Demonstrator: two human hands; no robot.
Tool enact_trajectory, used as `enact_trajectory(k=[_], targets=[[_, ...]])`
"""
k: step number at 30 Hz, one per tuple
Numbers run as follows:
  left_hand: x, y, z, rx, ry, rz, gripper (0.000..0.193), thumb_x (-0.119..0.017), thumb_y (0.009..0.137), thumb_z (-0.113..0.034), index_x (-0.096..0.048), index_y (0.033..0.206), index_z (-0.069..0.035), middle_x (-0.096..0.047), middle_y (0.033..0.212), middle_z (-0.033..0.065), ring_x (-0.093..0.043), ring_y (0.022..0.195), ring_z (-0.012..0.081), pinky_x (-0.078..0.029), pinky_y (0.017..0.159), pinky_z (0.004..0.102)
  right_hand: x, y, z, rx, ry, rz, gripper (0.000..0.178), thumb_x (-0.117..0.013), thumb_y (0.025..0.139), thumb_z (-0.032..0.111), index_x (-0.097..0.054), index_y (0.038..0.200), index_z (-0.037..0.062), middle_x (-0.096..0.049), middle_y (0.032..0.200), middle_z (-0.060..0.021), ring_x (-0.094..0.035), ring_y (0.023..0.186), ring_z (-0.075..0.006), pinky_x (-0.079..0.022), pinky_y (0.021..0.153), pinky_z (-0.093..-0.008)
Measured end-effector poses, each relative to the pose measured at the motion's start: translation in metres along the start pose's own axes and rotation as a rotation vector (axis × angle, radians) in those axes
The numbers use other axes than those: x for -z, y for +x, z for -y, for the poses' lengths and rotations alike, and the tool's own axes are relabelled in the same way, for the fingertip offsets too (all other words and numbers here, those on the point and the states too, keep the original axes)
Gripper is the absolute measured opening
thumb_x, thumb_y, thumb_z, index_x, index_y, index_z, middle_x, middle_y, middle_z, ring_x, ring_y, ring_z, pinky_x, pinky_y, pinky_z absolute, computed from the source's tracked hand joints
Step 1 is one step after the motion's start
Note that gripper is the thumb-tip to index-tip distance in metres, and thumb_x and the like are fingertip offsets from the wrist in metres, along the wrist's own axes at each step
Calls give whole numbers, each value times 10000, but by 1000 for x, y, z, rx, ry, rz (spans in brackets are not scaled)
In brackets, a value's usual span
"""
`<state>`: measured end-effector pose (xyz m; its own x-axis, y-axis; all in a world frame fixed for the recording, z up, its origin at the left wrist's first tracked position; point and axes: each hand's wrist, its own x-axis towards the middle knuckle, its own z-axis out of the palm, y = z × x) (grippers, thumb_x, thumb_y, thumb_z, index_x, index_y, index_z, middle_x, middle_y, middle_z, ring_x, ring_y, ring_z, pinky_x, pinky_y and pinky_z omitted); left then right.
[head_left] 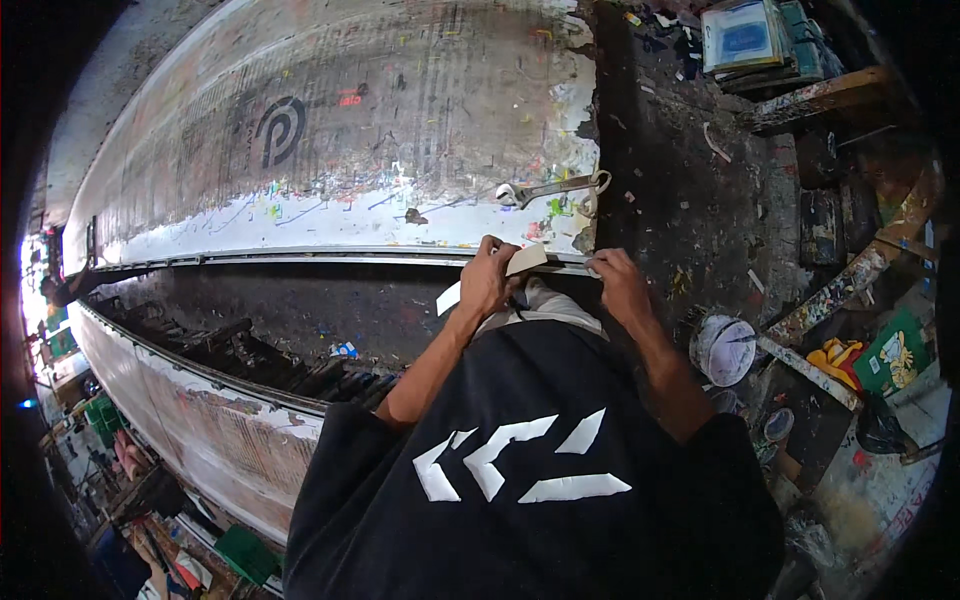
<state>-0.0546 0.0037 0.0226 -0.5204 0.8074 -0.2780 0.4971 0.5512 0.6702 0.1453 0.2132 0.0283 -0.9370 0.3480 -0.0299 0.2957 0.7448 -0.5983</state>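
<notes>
My left hand is closed around a cream-coloured flat strip, whose ends stick out on both sides of the fingers. The strip's material is unclear. This hand is at the near edge of a long paint-stained table, over a thin metal rail that runs along that edge. To its right, my right hand has its fingers bent together at the rail's right end, by the table corner. Whatever may be between those fingertips is hidden. An adjustable wrench lies on the tabletop just beyond my hands.
Behind me on the left runs a second long table. A person is at the far left end. On the right floor stand a white paint-smeared bucket, stained wooden beams and a green cloth. Stacked frames sit at the upper right.
</notes>
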Motion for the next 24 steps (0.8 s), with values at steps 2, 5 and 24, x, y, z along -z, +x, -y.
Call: enact_trajectory(k=[2, 5, 24], targets=[[-3, -1, 0, 26, -25, -20, 484, -829, 804, -183, -653, 1250, -124, -577, 1204, 158, -663, 1000, 407, -550, 835, 495, -6, 8, 8, 20, 34, 1, 394, -594, 761, -144, -728, 1104, -5, -656, 1153, -137, -599, 1108, -345, -511, 952, -427], [-2, -2, -4, 53, -34, -32, 488, -836, 797, -178, -658, 1248, -124, -578, 1212, 153, -665, 1010, 404, -551, 836, 492, -17, 30, 26, 94, 131, 79, 410, -581, 751, -150, -731, 1102, -3, -675, 1135, -170, -618, 1113, -367, -518, 955, -441], [41, -98, 79, 556, -405, -587, 249, -760, 847, -121, -681, 1051, -2, -711, 915, 195, -713, 871, 356, -535, 787, 400, -49, 98, 76, -460, -10, 297, 424, -621, 934, 177, -507, 1280, -41, -672, 1090, -364, -666, 1055, -507, -516, 912, -570]])
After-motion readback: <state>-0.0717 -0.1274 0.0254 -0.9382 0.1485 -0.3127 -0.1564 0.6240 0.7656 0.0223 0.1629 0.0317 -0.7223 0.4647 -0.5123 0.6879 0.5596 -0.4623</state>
